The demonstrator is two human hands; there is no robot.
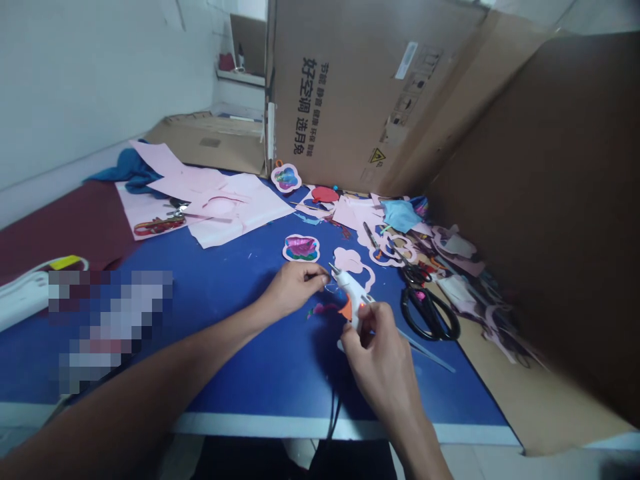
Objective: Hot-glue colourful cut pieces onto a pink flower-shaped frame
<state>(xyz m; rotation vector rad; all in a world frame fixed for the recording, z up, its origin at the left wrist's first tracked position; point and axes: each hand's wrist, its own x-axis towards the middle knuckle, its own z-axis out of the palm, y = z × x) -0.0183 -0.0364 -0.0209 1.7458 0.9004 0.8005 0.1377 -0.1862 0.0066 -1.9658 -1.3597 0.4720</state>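
Grips a white glue gun (353,289) in the right hand (385,347), nozzle close to the left hand (293,290), fingertips pinched together, likely for control; any pinched item too small to identify.

The right hand (383,347) grips a white glue gun (353,292). The left hand (296,287) is near its nozzle. Black-handled scissors (434,315) lie rightward.
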